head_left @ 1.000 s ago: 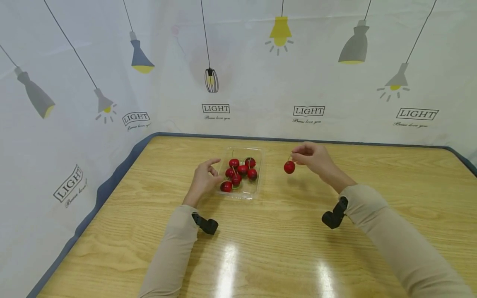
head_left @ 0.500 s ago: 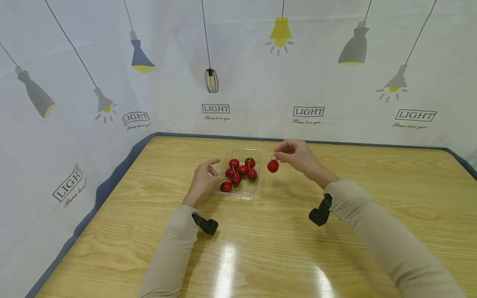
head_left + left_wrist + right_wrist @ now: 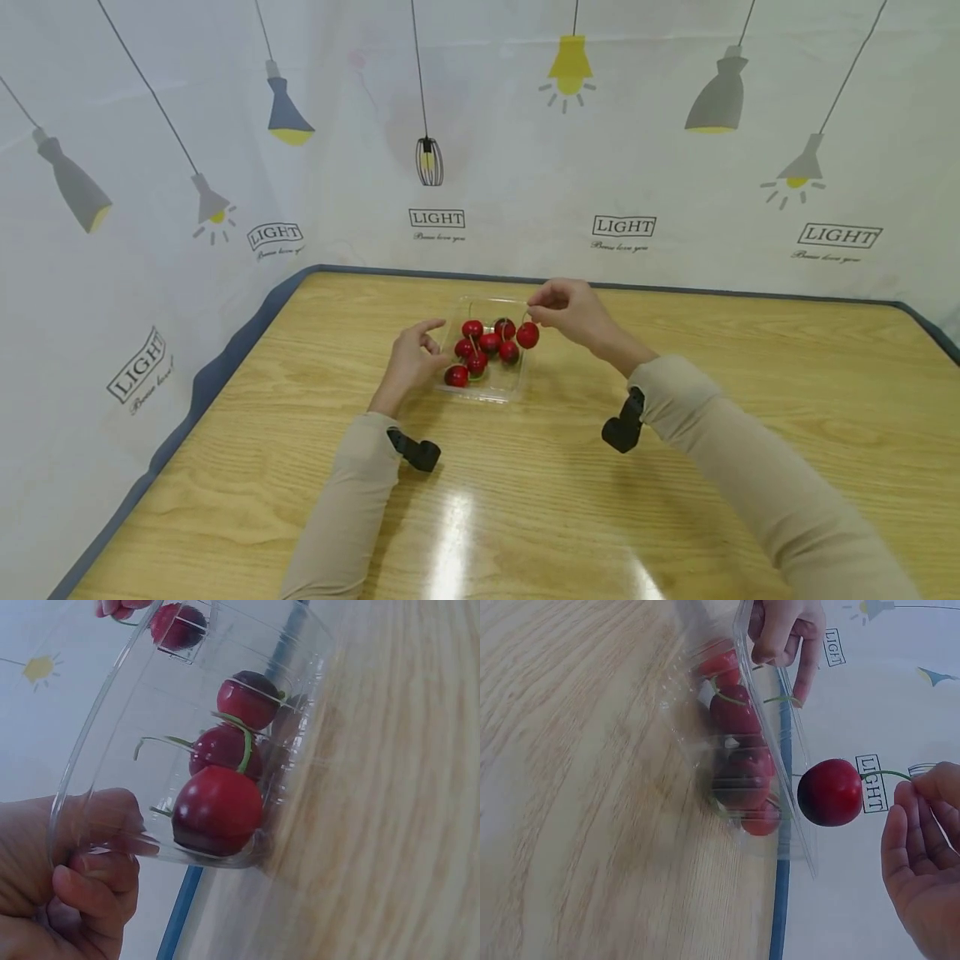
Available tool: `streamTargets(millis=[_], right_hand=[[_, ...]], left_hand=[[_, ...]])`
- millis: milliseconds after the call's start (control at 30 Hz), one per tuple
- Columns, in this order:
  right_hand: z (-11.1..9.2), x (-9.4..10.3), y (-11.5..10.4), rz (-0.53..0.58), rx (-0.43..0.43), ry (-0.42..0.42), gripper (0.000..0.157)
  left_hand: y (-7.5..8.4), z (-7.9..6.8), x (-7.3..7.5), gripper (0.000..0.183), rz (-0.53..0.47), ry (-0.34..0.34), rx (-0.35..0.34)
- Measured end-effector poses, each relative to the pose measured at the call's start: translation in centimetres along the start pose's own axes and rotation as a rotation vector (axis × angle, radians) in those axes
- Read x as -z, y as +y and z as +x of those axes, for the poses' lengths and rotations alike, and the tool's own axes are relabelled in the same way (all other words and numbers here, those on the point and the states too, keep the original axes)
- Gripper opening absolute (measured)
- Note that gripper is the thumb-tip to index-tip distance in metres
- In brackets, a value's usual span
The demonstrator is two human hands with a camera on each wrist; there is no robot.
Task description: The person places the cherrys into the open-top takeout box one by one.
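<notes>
A clear plastic box [image 3: 495, 392] stands on the table with several red cherries [image 3: 490, 342] in it, some with green stems. At its left side, my left hand [image 3: 411, 357] pinches the rim between thumb and curled fingers. In the left wrist view, the thumb [image 3: 112, 814] shows through the clear wall. My right hand [image 3: 576, 315] pinches the thin stem of one cherry [image 3: 528, 336] between thumb and fingertips. That cherry hangs at the box's right rim, above the level of the others. In the right wrist view, the hanging cherry [image 3: 830, 793] is just outside the rim, its stem pointing toward the fingers.
The wooden table [image 3: 525, 500] has a dark blue edge [image 3: 750, 289] at the back. Behind it hangs a white cloth [image 3: 510, 167] printed with lamps. Black wrist cameras [image 3: 416, 450] jut from both sleeves.
My right hand has moved left with the cherry, from well right of the box to its right rim. The left hand and the box have stayed in place.
</notes>
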State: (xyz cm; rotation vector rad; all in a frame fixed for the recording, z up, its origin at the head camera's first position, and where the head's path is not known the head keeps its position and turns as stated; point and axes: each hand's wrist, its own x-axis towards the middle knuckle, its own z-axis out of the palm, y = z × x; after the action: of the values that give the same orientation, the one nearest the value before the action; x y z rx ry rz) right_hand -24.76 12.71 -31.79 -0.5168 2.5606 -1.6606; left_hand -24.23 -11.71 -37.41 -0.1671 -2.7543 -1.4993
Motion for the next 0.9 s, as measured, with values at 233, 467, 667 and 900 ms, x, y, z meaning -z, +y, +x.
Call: streamTargets(millis=[233,467,667,900], right_hand=[[0.6,-1.4,-0.4,0.008,0.008,-0.005,0.012],[1.2,-2.7,-0.3,0.012,-0.004,-0.016,0.01],[1.5,-3.4,-0.3,0.012,0.02,-0.03,0.01],[1.8,-4.2,-0.2,-0.02,0.021,-0.036,0.008]], left_hand=[[0.0,0.0,0.0,0.057,-0.003,0.0,0.003],[0.0,0.1,-0.1,0.058,0.0,0.002,0.009],[-0.1,0.2,-0.1,0.058,0.008,0.001,-0.002],[-0.2,0.2,-0.1,0.057,0.012,0.003,-0.012]])
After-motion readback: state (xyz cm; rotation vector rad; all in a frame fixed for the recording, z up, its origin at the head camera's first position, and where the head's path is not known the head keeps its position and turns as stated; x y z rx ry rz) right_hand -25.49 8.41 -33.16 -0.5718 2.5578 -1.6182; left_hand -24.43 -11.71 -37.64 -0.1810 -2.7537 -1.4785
